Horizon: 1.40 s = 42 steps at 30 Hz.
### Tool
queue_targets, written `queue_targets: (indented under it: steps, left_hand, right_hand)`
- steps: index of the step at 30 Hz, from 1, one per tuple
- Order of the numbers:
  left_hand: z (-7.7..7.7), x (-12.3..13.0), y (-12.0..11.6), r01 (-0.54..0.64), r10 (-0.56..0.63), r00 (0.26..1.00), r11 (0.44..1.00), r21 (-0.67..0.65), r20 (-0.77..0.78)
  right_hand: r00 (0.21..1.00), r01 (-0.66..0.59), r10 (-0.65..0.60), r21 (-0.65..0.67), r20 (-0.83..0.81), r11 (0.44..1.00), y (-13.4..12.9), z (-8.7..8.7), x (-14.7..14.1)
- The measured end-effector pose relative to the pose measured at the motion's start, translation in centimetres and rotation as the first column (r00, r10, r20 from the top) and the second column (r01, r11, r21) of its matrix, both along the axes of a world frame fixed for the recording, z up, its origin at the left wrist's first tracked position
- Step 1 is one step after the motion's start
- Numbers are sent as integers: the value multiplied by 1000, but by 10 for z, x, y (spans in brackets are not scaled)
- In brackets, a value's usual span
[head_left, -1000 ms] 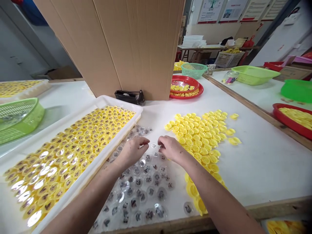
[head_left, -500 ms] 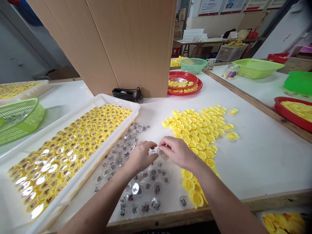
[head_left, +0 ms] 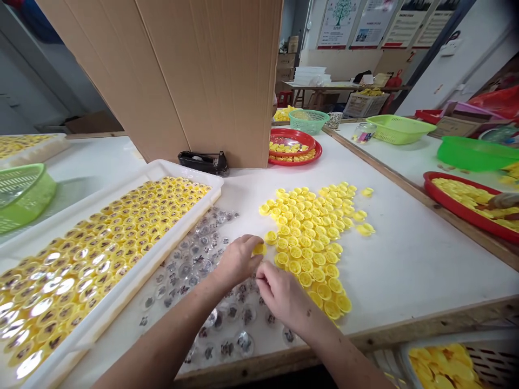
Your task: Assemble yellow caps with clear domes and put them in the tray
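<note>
My left hand [head_left: 239,260] is closed, thumb against fingers, on a small round yellow plastic cap [head_left: 259,249] at its fingertips. Just below and to the right, my right hand [head_left: 280,294] is in a pinch; whatever its fingertips hold is hidden. Under and around both hands lie clear round discs [head_left: 245,342] printed with small dark figures. Beside my right hand spreads a loose layer of yellow caps [head_left: 307,253]. To the left, a long white tray [head_left: 215,189] holds rows of yellow caps with printed pictures in them.
A cardboard sheet [head_left: 211,81] stands upright behind a black tape dispenser [head_left: 203,161]. Red plates [head_left: 312,145] with yellow pieces are at the back. Right of a wooden strip [head_left: 385,173], a co-worker's hand [head_left: 504,200] is over a red tray [head_left: 430,186]. A green basket [head_left: 30,202] stands far left.
A yellow cap is now in my left hand, whose fingers were apart before. My right hand has moved down, towards me. The view has turned rightward, showing a co-worker's hand.
</note>
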<state>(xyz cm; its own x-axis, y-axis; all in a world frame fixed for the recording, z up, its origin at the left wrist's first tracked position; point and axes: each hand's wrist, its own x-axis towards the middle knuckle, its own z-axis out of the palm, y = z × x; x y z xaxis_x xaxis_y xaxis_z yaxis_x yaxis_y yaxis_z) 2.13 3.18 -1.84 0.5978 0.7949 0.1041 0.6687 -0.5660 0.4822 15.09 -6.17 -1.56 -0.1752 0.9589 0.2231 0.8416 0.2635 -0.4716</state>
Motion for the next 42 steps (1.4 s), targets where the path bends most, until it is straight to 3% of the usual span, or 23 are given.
queue_targets:
  steps: [2,6,12,18,23,30,34,36,42]
  left_hand:
    - [9,-14,-4,-50,56,997,993,-103,59]
    - [25,-33,-16,-162,207,968,948,-275,144]
    - [23,-45,-23,-155,296,910,892,-425,289]
    - [5,-61,-17,35,312,819,811,-584,482]
    - [-4,-63,-17,113,340,747,781,-614,571]
    - [-2,-61,-18,341,522,554,568,-749,648]
    - [0,-58,-21,422,568,464,533,-733,680]
    - [1,-57,-22,408,556,478,545,-732,680]
    - [2,-57,-26,222,518,627,598,-771,582]
  right_hand:
    - [998,45,-42,45,-52,998,6,2,4]
    - [986,157,-137,255,-94,954,26,4,3]
    - [999,9,3,281,-42,960,35,12,-23]
    - [946,-247,265,117,-188,962,36,24,-19]
    - [939,-319,318,14,-129,948,46,32,-11]
    - [935,-345,348,57,-70,937,48,41,-19]
    - [946,-309,317,107,-63,945,46,40,-19]
    - [948,-302,310,111,-72,947,45,40,-17]
    - [960,-263,266,41,-88,964,43,37,-14]
